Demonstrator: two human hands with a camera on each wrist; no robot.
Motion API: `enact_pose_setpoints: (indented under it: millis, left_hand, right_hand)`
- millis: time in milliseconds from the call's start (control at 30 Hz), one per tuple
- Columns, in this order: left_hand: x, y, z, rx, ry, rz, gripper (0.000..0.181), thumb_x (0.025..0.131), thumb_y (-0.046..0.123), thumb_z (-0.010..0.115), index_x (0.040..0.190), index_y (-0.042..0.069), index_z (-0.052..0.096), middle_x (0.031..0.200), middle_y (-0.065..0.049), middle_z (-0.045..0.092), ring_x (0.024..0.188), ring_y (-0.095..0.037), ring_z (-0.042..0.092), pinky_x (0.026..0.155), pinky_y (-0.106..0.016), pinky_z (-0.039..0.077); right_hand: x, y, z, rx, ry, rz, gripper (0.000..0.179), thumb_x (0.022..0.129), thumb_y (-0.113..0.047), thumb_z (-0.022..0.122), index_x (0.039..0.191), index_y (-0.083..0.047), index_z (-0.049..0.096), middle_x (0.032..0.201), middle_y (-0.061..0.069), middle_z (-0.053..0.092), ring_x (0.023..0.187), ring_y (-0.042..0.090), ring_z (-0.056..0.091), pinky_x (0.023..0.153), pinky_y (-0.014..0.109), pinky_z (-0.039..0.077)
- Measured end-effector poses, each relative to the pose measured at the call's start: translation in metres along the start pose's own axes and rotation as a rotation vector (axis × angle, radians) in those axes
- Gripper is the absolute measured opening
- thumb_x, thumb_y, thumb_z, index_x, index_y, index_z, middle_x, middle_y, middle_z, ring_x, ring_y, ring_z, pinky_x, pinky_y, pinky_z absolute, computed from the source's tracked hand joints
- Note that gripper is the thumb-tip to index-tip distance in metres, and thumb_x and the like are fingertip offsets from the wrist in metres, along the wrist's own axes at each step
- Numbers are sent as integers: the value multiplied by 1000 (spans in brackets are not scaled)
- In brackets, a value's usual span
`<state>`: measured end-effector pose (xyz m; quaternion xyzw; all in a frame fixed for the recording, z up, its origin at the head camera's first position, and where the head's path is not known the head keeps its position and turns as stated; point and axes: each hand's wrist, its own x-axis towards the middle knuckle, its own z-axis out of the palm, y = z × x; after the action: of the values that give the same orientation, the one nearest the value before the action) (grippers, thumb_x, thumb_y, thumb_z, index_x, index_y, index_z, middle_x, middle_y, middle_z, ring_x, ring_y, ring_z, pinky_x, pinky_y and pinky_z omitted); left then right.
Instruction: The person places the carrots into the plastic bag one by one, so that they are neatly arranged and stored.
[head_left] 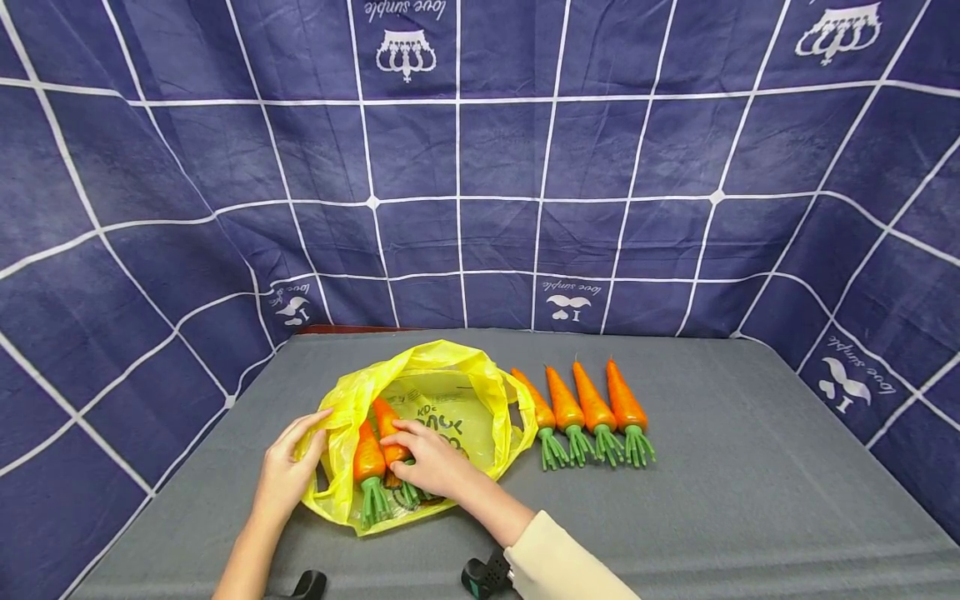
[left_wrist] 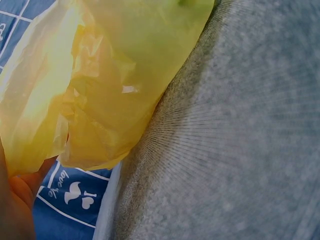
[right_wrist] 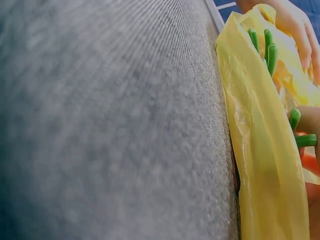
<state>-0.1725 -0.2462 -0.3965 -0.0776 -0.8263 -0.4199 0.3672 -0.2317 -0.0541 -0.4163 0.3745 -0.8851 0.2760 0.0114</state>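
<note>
A yellow plastic bag (head_left: 442,354) lies on its side with its mouth spread wide. My left hand (head_left: 288,467) pinches the bag's left edge between thumb and fingers. Inside the bag, my right hand (head_left: 433,461) grips an orange carrot (head_left: 386,417) with a green stem end, which is partly hidden by the fingers. Left of that carrot lies another carrot (head_left: 368,457), its green stems toward me. In the right wrist view, green stems (right_wrist: 271,59) stick up behind the bag's near rim, and the right hand's fingers are only partly visible at the edge.
Several more carrots (head_left: 594,404) lie side by side on the grey table (head_left: 720,467), right of the bag, tips pointing away. A blue cloth with white lines (head_left: 495,150) hangs behind and at the sides. Dark writing (head_left: 438,423) shows on the bag.
</note>
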Motion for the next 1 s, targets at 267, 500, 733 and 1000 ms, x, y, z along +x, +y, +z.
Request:
enact_pose_setpoints:
  millis: [267, 500, 733, 1000]
  left_hand:
    - [0, -1, 0, -18, 8, 11, 26, 79, -14, 57, 102, -6, 64, 94, -16, 60, 84, 16, 50, 73, 2, 40]
    - [0, -1, 0, -7, 3, 14, 26, 79, -13, 57, 103, -5, 64, 95, -17, 60, 84, 15, 49, 74, 2, 38]
    - [1, -1, 0, -16, 1, 36, 26, 79, -14, 57, 103, -6, 64, 94, -18, 59, 87, 14, 49, 75, 2, 38]
    - [0, -1, 1, -10, 8, 31, 26, 78, -15, 57, 102, -6, 64, 93, -16, 60, 85, 15, 48, 75, 3, 37]
  right_hand:
    - [1, -2, 4, -1, -14, 2, 33, 87, -24, 56, 120, -23, 59, 140, 1, 42, 126, 21, 44, 97, 34, 44]
    - [0, -2, 4, -27, -12, 3, 34, 87, -27, 55, 121, -26, 57, 141, -1, 41, 127, 21, 43, 97, 37, 43]
    - [-2, -1, -2, -15, -8, 7, 35, 88, -29, 55, 122, -26, 56, 140, 0, 42, 125, 22, 45, 96, 36, 44]
    - [-9, -2, -13, -12, -11, 15, 37, 89, -33, 54, 125, -26, 54, 142, 0, 39, 127, 23, 42, 96, 40, 43]
